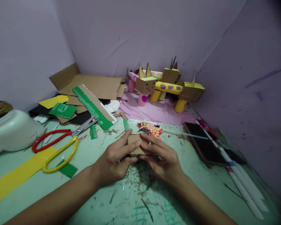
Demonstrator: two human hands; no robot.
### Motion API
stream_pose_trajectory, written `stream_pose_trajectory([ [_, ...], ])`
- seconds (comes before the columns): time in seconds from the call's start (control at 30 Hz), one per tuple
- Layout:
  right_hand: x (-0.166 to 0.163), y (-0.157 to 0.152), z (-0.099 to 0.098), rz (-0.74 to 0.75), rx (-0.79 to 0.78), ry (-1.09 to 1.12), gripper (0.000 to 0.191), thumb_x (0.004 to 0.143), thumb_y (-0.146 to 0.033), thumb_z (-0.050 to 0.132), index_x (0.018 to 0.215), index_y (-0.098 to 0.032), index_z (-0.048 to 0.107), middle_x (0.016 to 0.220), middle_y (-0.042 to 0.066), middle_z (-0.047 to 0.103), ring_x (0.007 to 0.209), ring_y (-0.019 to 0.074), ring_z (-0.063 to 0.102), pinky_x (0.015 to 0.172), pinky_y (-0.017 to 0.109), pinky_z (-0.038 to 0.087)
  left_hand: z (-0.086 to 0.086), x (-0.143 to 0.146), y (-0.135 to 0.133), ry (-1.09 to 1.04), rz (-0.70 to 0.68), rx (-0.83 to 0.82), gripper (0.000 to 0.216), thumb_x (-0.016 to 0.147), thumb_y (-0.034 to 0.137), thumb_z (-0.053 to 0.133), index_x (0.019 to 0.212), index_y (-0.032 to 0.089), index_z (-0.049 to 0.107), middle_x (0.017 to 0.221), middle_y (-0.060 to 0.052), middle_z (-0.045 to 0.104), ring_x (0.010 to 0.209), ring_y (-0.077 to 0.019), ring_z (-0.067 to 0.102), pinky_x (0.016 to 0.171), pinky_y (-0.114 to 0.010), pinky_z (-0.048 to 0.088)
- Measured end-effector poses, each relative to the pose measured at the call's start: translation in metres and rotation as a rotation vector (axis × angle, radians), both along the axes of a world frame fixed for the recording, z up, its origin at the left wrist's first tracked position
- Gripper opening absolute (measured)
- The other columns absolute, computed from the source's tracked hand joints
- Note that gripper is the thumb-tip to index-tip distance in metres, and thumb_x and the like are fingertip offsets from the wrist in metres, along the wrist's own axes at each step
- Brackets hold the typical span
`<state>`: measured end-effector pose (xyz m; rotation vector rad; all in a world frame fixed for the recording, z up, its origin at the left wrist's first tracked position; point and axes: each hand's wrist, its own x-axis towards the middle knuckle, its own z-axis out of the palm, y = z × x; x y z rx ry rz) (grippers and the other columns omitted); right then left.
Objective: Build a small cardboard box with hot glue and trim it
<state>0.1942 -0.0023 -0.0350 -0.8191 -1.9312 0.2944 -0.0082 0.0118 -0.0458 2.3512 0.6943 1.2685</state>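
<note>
Left hand (113,161) and right hand (165,161) meet at centre of the green worktop (201,190), fingers of both closed in a pinch on the cardboard piece (134,142) between them; scissors (61,145) lie near left, a phone (203,147) lies right.

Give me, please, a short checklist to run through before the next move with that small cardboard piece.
1. Grip on the cardboard piece: left hand and right hand pinch it from either side: ok.
2. Piece lying flat on the table: the hands hide its near edge: cannot tell.
3. The scissors clear of the hands: lying to the left, untouched: ok.
4. The phone clear of the hands: lying to the right, apart: ok.
5. Surface free of scraps: shreds lie below the hands: not ok.
</note>
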Motion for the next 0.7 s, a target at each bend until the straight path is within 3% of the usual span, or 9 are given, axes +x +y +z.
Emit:
stream_pose_trajectory([
  [0.13, 0.0005, 0.0011, -0.0021, -0.001, 0.041, -0.004, 0.039, 0.079, -0.008, 0.066, 0.115, -0.025, 0.065, 0.123, 0.013, 0.068, 0.112, 0.0248, 0.067, 0.095, 0.047, 0.055, 0.003, 0.0025, -0.0009, 0.005, 0.001, 0.08, 0.053, 0.084, 0.002, 0.054, 0.134, 0.018, 0.05, 0.156, -0.017, 0.026, 0.138, -0.0257, 0.039, 0.107, -0.043, 0.044],
  [0.33, 0.0007, 0.0022, -0.004, 0.001, 0.064, 0.024, 0.034, 0.079, -0.01, 0.068, 0.11, -0.024, 0.067, 0.118, 0.013, 0.071, 0.107, 0.0239, 0.069, 0.096, 0.045, 0.055, 0.0046, 0.0019, 0.0033, -0.023, -0.048, 0.102, 0.049, 0.082, 0.002, 0.057, 0.129, 0.017, 0.056, 0.145, -0.016, 0.048, 0.134, -0.0238, 0.046, 0.107, -0.043, 0.045],
  [0.7, 0.0025, 0.005, 0.0007, 0.026, -0.004, 0.063, 0.021, 0.075, -0.013, 0.073, 0.095, -0.021, 0.07, 0.111, 0.013, 0.074, 0.102, 0.0245, 0.071, 0.096, 0.046, 0.054, 0.0057, 0.0035, 0.0054, -0.069, -0.022, 0.022, 0.04, 0.079, 0.006, 0.063, 0.117, 0.02, 0.066, 0.136, -0.015, 0.058, 0.122, -0.026, 0.058, 0.102, -0.045, 0.05],
])
